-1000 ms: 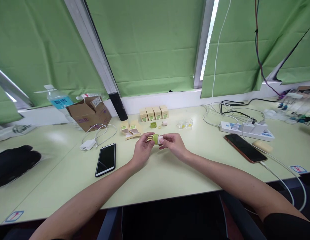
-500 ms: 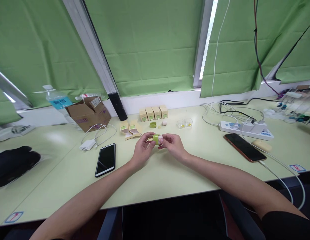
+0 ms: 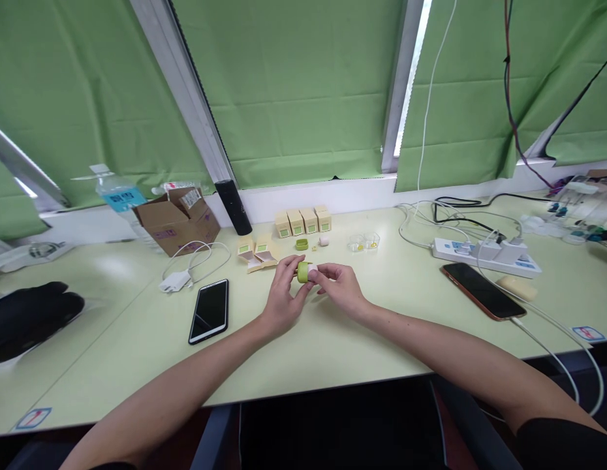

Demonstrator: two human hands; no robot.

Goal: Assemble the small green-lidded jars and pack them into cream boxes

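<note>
Over the middle of the table, my left hand (image 3: 282, 299) is closed around a small green case (image 3: 302, 272). From its right end shows a pale pinkish-white piece (image 3: 312, 267), pinched by the fingertips of my right hand (image 3: 343, 289). Whether the two pieces are joined is hidden by the fingers. Beyond my hands lie a green shell (image 3: 301, 244), a tiny yellow-green part (image 3: 314, 248) and another pale, short cylinder (image 3: 324, 241). To their left are small opened cream boxes (image 3: 257, 254); clear cups (image 3: 363, 243) with small yellow bits inside stand to the right.
Several small closed boxes (image 3: 303, 222) line up near the wall. A phone (image 3: 209, 311), white charger (image 3: 176, 281) and cardboard box (image 3: 179, 222) are on the left. Another phone (image 3: 483, 291), a power strip (image 3: 523, 266) and cables occupy the right.
The green case has turned a little between my hands, and its loop end is more hidden. My left fingers have shifted around it. The whole view has moved slightly.
</note>
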